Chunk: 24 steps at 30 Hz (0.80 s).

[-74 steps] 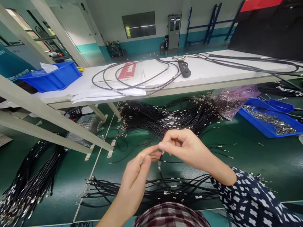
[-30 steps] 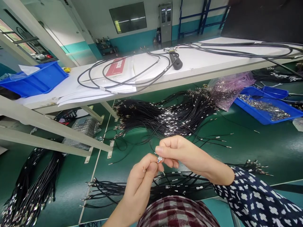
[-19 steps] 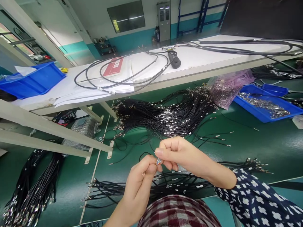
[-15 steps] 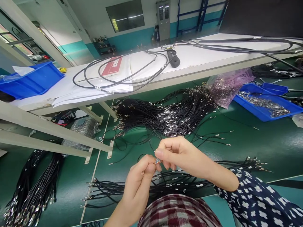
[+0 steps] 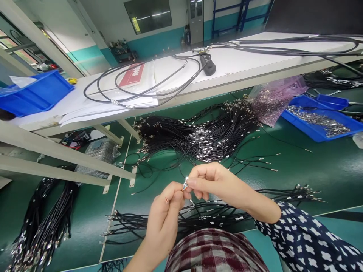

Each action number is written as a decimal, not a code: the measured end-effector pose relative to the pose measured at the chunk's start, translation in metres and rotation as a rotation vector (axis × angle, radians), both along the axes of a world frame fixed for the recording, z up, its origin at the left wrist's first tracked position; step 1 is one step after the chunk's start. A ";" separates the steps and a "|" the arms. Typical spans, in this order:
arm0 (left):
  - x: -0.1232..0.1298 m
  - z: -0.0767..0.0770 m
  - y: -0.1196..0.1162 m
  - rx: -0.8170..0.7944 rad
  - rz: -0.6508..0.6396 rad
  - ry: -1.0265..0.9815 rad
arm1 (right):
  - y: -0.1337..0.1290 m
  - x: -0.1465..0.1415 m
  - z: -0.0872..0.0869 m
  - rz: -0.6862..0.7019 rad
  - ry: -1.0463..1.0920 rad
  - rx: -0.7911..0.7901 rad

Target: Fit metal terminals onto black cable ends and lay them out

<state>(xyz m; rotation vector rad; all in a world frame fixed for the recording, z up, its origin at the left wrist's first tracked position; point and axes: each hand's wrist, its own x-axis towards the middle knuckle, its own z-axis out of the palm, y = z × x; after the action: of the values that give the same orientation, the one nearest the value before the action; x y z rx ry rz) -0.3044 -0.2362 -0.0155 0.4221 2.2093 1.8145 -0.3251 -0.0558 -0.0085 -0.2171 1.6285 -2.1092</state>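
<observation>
A small shiny metal connector (image 5: 185, 184) sits between my two hands, above the green tabletop. My right hand (image 5: 214, 185) is closed, its thumb and forefinger pinching the connector's upper part. The thumb and forefinger of my left hand (image 5: 166, 213) are pressed together at its lower end. A thin copper-coloured tip (image 5: 166, 200) pokes out between the left fingers; what it belongs to is hidden. Beneath both hands lies a bundle of black cables (image 5: 127, 223) with metal ends.
A large heap of black cables (image 5: 170, 132) lies beyond my hands. At right are a blue tray (image 5: 312, 130) of metal parts and a pinkish bag (image 5: 272, 102). A white shelf (image 5: 176, 81) crosses above; more cables (image 5: 51, 219) hang at left.
Both hands have shifted slightly left and up with the connector. More of the connector now shows between the fingertips. The view has tilted a little.
</observation>
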 end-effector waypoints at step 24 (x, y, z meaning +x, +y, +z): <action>0.008 0.001 0.011 -0.102 0.098 0.106 | -0.009 0.014 -0.009 -0.256 0.205 0.086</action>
<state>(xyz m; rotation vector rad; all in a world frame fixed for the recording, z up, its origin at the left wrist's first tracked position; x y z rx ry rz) -0.2967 -0.2255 -0.0145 0.4048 2.4223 1.7541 -0.3106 -0.0645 -0.0171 -0.2119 1.9531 -2.2593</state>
